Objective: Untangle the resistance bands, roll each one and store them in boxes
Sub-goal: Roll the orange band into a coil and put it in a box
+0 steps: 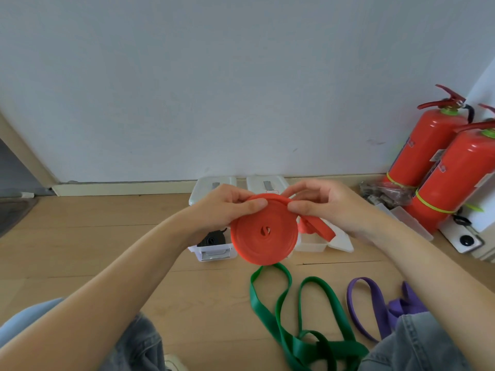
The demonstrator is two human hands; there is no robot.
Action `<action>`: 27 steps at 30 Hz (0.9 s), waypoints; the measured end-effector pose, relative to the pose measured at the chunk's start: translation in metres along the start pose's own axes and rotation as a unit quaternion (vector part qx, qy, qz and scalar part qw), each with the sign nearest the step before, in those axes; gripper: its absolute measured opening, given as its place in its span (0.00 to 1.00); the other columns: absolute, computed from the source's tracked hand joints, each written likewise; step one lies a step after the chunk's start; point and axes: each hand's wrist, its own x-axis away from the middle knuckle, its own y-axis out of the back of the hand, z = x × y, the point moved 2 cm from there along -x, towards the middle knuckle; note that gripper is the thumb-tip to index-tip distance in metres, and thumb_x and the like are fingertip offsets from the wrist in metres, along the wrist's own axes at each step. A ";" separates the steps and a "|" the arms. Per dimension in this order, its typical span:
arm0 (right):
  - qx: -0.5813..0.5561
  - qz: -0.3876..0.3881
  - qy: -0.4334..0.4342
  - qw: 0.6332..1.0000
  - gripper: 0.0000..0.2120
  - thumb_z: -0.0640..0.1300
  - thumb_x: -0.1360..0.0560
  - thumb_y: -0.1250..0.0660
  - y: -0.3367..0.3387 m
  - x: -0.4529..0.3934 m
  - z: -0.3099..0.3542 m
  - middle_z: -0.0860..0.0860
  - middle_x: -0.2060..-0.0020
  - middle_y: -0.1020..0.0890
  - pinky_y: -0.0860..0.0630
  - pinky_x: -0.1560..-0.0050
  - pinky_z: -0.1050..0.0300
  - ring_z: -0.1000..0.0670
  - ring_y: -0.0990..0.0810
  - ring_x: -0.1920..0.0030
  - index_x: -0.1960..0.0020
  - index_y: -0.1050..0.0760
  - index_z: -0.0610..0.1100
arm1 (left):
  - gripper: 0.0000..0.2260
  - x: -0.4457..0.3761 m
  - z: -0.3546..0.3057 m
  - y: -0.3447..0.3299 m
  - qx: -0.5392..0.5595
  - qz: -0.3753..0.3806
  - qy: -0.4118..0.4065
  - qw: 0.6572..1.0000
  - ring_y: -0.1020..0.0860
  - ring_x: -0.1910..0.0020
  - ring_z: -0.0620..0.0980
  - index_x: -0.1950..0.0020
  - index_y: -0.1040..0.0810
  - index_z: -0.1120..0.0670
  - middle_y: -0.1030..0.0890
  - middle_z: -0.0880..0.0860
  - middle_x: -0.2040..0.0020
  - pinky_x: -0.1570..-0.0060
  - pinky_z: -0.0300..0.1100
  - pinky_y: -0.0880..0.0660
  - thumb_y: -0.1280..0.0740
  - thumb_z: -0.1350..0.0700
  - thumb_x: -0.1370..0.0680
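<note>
At the far left of the group on the wooden floor (93, 236) stands a small clear plastic box (213, 250) with a black rolled band (212, 239) already inside it. Above it the left hand (227, 207) pinches the top rim of the flat orange rubber coil (263, 232), thumb in front and fingers behind, so this hand holds the roll together. The coil is held upright in the air with its round face toward the camera, between both hands and over the boxes. The right hand (324, 207) grips the band just where it leaves the coil, and the loose orange tail (317, 227) runs down and to the right, so I judge the right hand must feed the last part around. A second clear box (312, 243) waits under this tail. Near the knees lie a loose green band (302, 322) and, further right, a purple band (375, 309), both not yet rolled.
</note>
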 end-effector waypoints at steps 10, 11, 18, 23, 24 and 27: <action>0.155 -0.053 0.079 0.983 0.12 0.31 0.30 0.30 0.000 -0.003 0.003 0.54 0.60 0.15 0.26 0.56 0.69 0.62 0.19 0.61 0.56 0.21 0.48 | 0.12 0.000 0.001 0.004 0.018 0.018 0.017 1.000 0.21 0.57 0.51 0.45 0.19 0.59 0.17 0.59 0.53 0.50 0.47 0.24 0.36 0.54 0.22; 0.184 -0.069 0.099 0.976 0.12 0.31 0.30 0.30 -0.004 -0.004 0.003 0.56 0.60 0.16 0.27 0.57 0.70 0.63 0.19 0.61 0.56 0.21 0.48 | 0.12 -0.001 0.002 0.003 0.028 0.009 0.020 0.999 0.21 0.57 0.51 0.46 0.19 0.59 0.17 0.57 0.54 0.52 0.46 0.25 0.36 0.54 0.22; 0.221 -0.053 0.158 0.961 0.17 0.32 0.25 0.35 -0.008 0.000 0.011 0.65 0.51 0.21 0.33 0.49 0.78 0.72 0.25 0.48 0.45 0.23 0.52 | 0.08 -0.004 0.007 0.005 0.132 -0.049 0.037 0.989 0.20 0.63 0.46 0.51 0.18 0.55 0.16 0.53 0.60 0.60 0.38 0.23 0.37 0.54 0.22; 0.256 -0.076 0.151 0.952 0.17 0.40 0.23 0.37 -0.012 -0.002 0.003 0.64 0.44 0.24 0.35 0.45 0.77 0.65 0.27 0.45 0.35 0.27 0.49 | 0.09 -0.004 0.010 -0.004 0.209 -0.077 0.055 0.973 0.20 0.56 0.53 0.48 0.20 0.57 0.17 0.58 0.54 0.50 0.48 0.23 0.37 0.55 0.22; 0.257 -0.081 0.144 0.952 0.17 0.42 0.23 0.36 -0.013 -0.003 0.000 0.61 0.45 0.23 0.33 0.45 0.73 0.61 0.25 0.44 0.35 0.27 0.49 | 0.09 -0.004 0.011 -0.006 0.225 -0.081 0.052 0.970 0.20 0.55 0.55 0.46 0.20 0.56 0.17 0.59 0.54 0.48 0.51 0.24 0.36 0.57 0.23; 0.270 -0.080 0.135 0.950 0.17 0.42 0.24 0.35 -0.015 -0.004 -0.007 0.57 0.46 0.21 0.32 0.45 0.64 0.54 0.24 0.45 0.37 0.28 0.55 | 0.14 -0.003 0.012 -0.007 0.219 -0.074 0.041 0.972 0.20 0.58 0.54 0.41 0.23 0.47 0.18 0.56 0.57 0.50 0.53 0.23 0.34 0.61 0.24</action>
